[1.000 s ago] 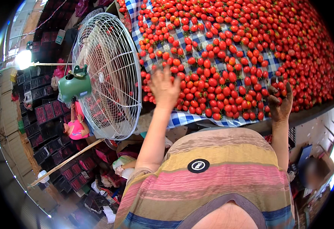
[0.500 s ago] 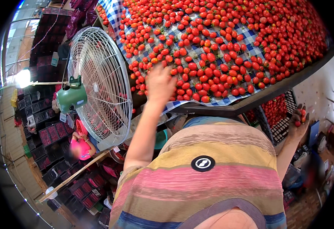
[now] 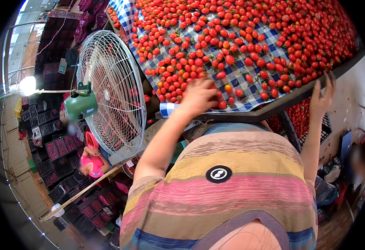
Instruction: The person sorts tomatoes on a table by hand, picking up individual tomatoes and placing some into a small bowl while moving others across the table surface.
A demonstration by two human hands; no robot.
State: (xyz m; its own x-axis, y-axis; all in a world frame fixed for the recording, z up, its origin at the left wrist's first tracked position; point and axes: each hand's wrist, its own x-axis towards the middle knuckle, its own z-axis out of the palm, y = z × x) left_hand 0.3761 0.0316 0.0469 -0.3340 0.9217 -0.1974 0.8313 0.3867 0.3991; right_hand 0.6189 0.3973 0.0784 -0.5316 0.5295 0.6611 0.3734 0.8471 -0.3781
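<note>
While a fan (image 3: 107,93) flanks tomatoes (image 3: 311,46), the left hand (image 3: 198,98) half-curls, hold unclear; the right hand (image 3: 321,98) spreads empty.

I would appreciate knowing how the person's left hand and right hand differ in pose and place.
The left hand is at the tomatoes on the checked cloth, while the right hand is by the table edge. The left hand looks curled; the right hand is opened out. Both are bare.

Tomatoes (image 3: 316,46) lie on cloth (image 3: 166,109) over desk (image 3: 282,103), upper centre to upper right. Fan (image 3: 106,95) stands left of desk. Crate (image 3: 291,131) holding tomatoes sits below desk edge, right. Stacked crates (image 3: 51,179) left of fan.
</note>
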